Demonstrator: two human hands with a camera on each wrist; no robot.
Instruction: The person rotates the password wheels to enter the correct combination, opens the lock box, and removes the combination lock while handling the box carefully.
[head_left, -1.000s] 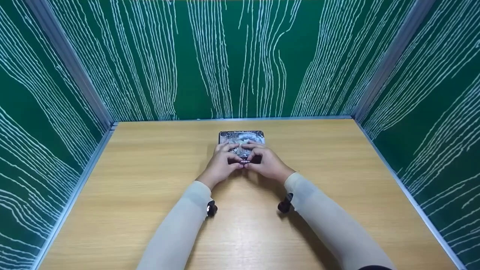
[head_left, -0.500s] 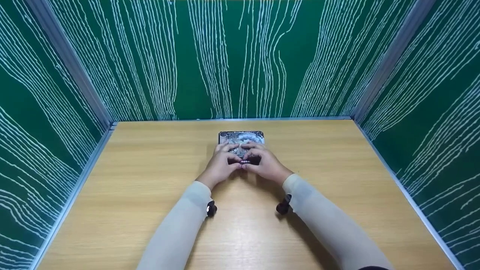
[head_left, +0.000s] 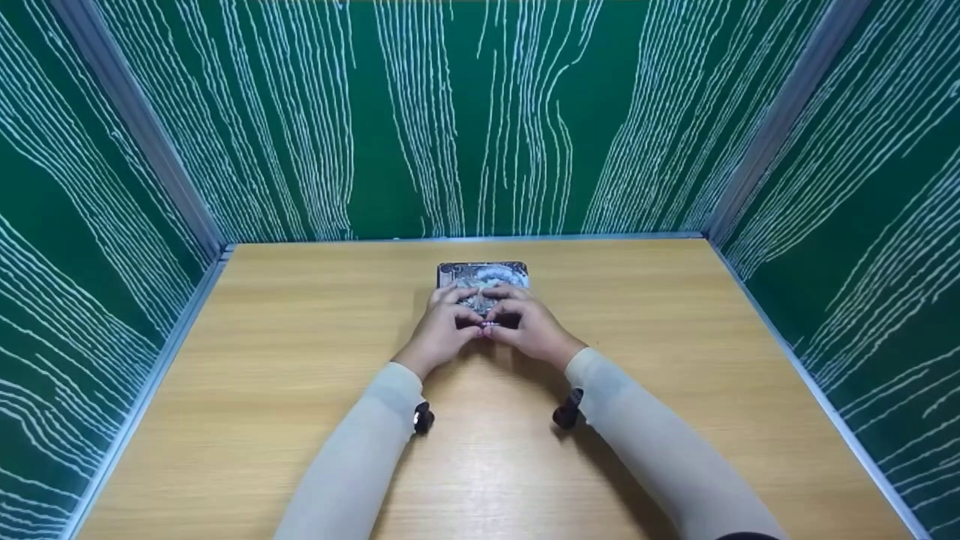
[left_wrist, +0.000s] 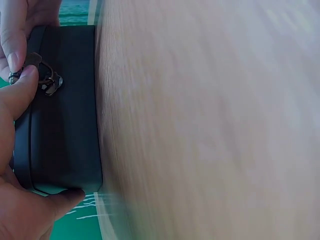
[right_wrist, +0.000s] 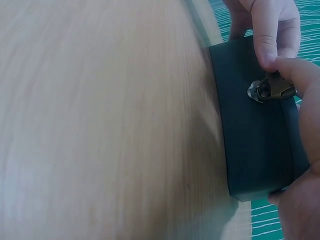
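A small box [head_left: 487, 271] with a grey-and-white picture on its lid sits toward the back of the table. Its plain dark front shows in the left wrist view, with a bronze-coloured metal latch [left_wrist: 49, 84] joining lid and body. From the left, my left hand [head_left: 439, 330] spans the lid and side, its thumb and forefinger meeting at the latch. My right hand [head_left: 538, 328] mirrors it from the other side. Both thumbtips nearly meet over the latch, which the right wrist view shows with its ring around a metal catch [right_wrist: 255, 91]. The fingers hide much of the lid.
The wooden table [head_left: 300, 337] runs up to green walls [head_left: 405, 150] with white wavy lines at the back and both sides. Grey metal edging [head_left: 465, 238] borders the tabletop.
My right thumb and forefinger have shifted slightly leftward, closer to the left thumb at the latch. The box and left hand stay in place.
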